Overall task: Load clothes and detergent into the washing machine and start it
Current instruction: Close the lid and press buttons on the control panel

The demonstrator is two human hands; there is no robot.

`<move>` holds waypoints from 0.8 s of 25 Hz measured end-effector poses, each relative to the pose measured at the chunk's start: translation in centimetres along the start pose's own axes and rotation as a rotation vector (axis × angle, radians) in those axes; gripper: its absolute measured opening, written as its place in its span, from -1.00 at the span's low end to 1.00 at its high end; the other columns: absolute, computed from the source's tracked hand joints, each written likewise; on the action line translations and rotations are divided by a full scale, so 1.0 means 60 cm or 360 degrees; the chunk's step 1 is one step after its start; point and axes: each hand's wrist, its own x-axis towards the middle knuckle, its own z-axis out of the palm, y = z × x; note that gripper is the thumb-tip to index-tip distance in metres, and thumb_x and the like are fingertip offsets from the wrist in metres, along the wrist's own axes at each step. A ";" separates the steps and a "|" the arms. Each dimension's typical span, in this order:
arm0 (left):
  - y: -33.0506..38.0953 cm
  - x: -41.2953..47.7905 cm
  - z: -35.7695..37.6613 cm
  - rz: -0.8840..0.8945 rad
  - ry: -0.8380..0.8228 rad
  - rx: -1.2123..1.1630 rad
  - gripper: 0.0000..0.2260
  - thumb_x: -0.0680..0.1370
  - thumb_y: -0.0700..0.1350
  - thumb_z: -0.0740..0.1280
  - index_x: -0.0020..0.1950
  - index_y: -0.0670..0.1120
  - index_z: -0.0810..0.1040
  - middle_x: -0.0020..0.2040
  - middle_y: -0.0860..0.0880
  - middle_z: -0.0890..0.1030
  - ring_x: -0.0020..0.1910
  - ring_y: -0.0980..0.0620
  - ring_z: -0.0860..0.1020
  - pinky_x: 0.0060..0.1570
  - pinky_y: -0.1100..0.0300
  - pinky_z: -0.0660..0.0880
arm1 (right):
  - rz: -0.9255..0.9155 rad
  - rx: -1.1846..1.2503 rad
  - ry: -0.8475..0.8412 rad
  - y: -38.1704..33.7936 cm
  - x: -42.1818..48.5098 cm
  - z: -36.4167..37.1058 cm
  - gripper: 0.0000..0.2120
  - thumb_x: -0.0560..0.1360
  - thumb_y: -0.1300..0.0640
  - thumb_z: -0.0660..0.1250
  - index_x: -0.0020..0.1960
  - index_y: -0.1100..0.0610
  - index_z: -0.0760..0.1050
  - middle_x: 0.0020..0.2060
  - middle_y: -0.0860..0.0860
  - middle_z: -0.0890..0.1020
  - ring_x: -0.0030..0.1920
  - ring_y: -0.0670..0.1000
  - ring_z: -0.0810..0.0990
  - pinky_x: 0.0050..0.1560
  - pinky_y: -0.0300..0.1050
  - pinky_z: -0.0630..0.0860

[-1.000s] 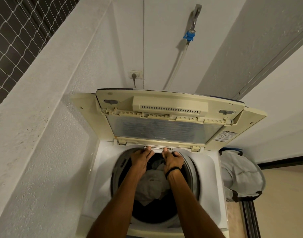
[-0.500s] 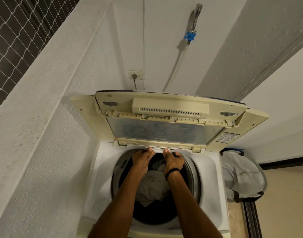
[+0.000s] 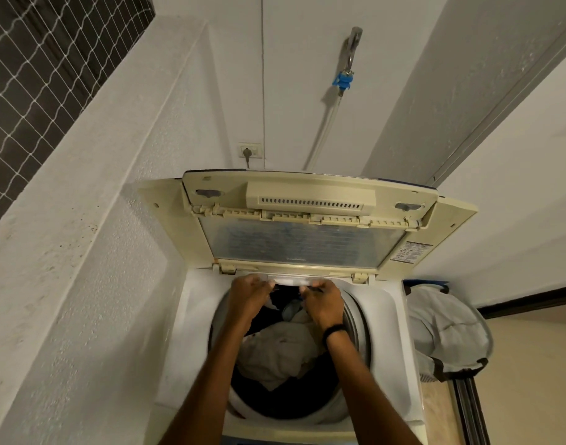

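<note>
The white top-load washing machine [image 3: 195, 332] stands with its cream lid [image 3: 294, 232] raised against the wall. Inside the drum lies a pale grey garment [image 3: 278, 351] on top of dark clothes. At the drum's back rim a small white detergent drawer [image 3: 288, 281] sticks out a little from its slot. My left hand [image 3: 249, 297] grips the drawer's left end with curled fingers. My right hand [image 3: 323, 303], with a black band on the wrist, grips its right end. Both forearms reach over the drum opening.
A grey laundry basket [image 3: 445, 332] with dark trim stands right of the machine. On the wall behind are a wall socket [image 3: 250, 150] and a tap with a blue hose connector [image 3: 342, 80]. A white wall ledge runs close along the left.
My hands have spread slightly apart at the back rim, and the white drawer now shows between them, drawn a little out of its slot.
</note>
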 end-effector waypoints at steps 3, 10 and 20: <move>0.120 -0.115 -0.067 0.0861 0.0359 0.0202 -0.79 0.57 -0.04 0.41 0.14 -0.11 0.65 0.01 0.02 0.70 -0.07 0.11 0.66 -0.10 0.27 0.62 | -0.0734 -0.0060 -0.0052 -0.126 -0.111 -0.087 -0.77 0.49 -0.07 0.41 -0.16 0.09 0.57 -0.30 -0.01 0.68 -0.28 0.01 0.65 -0.25 -0.10 0.59; 0.354 -0.104 -0.115 0.1335 0.0528 0.1279 -0.43 0.54 0.41 0.10 0.26 0.05 0.57 0.26 -0.01 0.61 0.27 -0.07 0.47 0.26 -0.03 0.28 | -0.1495 -0.1108 0.0694 -0.374 -0.108 -0.210 -0.38 0.49 -0.42 0.11 0.17 0.07 0.56 0.01 0.07 0.69 0.06 0.14 0.60 0.14 0.00 0.40; 0.148 -0.258 -0.131 0.1186 0.0265 0.1560 -0.45 0.36 0.55 0.19 -0.10 0.09 0.57 -0.15 0.04 0.54 0.01 -0.04 0.41 0.07 0.00 0.28 | -0.1518 -0.1298 0.0366 -0.149 -0.243 -0.242 -0.37 0.34 -0.56 0.11 -0.16 -0.04 0.59 -0.29 -0.01 0.66 -0.14 0.14 0.58 -0.12 -0.02 0.40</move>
